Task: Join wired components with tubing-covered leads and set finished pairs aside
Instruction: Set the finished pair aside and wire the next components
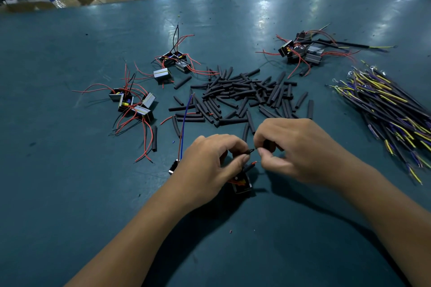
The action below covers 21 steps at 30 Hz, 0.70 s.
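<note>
My left hand (210,165) pinches thin leads above a small black boxed component (242,185) that lies on the green table (70,193) under my fingers. My right hand (296,149) pinches a wire end and a short piece of black tubing (268,145), tip to tip with the left fingers. A red lead end (253,163) pokes out between both hands. A second component (173,167) peeks out left of my left hand, with blue and red wires (183,123) rising from it.
A pile of black tubing pieces (245,98) lies just beyond my hands. Wired components sit in groups at the left (133,102), the middle left (172,63) and the far right (300,50). A bundle of yellow and purple leads (384,109) lies at the right edge.
</note>
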Available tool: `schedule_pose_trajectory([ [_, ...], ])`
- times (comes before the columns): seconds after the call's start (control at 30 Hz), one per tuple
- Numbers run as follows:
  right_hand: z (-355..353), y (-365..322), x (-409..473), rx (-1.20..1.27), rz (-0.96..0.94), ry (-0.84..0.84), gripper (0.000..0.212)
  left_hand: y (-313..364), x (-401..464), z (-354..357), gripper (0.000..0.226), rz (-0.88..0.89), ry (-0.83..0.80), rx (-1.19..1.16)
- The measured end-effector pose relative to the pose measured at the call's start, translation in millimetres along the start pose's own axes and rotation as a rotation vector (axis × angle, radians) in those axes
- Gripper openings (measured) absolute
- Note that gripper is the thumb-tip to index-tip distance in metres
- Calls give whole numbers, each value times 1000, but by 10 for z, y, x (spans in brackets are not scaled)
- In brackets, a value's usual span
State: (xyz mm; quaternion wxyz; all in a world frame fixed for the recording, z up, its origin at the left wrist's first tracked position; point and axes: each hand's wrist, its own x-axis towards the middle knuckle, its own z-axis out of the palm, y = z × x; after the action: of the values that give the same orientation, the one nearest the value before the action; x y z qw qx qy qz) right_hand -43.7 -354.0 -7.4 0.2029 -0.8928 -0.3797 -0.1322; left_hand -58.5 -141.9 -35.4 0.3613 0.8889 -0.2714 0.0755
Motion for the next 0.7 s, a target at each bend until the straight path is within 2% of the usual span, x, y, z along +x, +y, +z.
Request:
schedule_pose_trajectory([
  [0.17,-20,44,-12,114,44,42,4,-14,10,-8,9,-20,5,-100],
  [0.4,-1,80,-26,114,41,52,6,-13,14,-11,8,-52,-1,-175],
  [0.5,26,68,-2,249,81,81,7,1,17,-14,8,-69,-8,-176],
  [0.7,140,28,11,582,277,80,14,20,7,-28,6,-106,-12,-237],
])
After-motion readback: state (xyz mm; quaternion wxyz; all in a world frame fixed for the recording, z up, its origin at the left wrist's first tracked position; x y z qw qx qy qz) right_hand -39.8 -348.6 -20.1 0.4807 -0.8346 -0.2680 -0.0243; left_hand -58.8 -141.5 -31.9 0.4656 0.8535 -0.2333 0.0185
